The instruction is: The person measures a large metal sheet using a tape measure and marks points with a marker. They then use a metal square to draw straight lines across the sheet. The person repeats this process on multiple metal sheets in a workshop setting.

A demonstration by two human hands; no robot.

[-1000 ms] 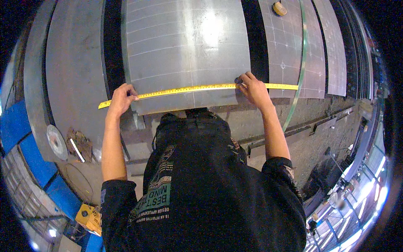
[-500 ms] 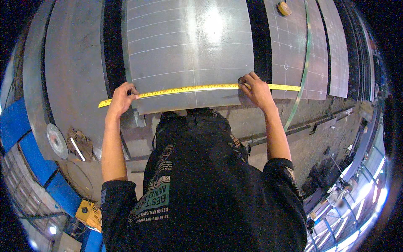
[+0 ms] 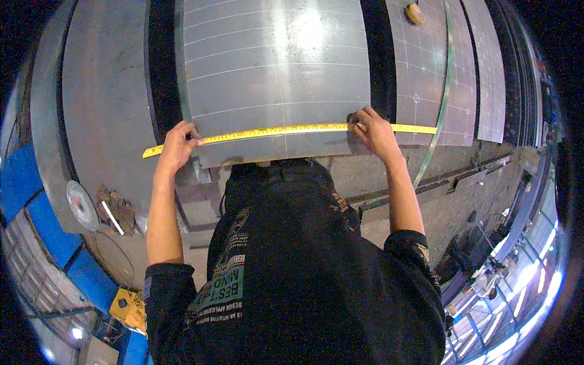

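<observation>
A yellow measuring strip (image 3: 286, 129) lies left to right across the near end of a grey metal plate (image 3: 274, 82), bridging the dark gaps on either side, its left end over the left-hand plate (image 3: 103, 109) and its right end meeting a green strip (image 3: 449, 73). The left hand (image 3: 177, 148) has thumb and fingers pinched on it beside the plate's left edge; the right hand (image 3: 378, 135) has a similar narrow grip near the right edge, with something dark at the fingertips too small to make out. The measuring strip looks light, thin and springy, likely to bend or slide on smooth metal; a hold at two well-separated points, thumb and fingers on its edges, should keep it flat and straight. Pale lines cross the plate beyond. At far right sits a small yellow object (image 3: 416, 13); at near left, a round disc (image 3: 81, 205) lies just beside a brown rag (image 3: 121, 210) bearing a white stick (image 3: 112, 218).
</observation>
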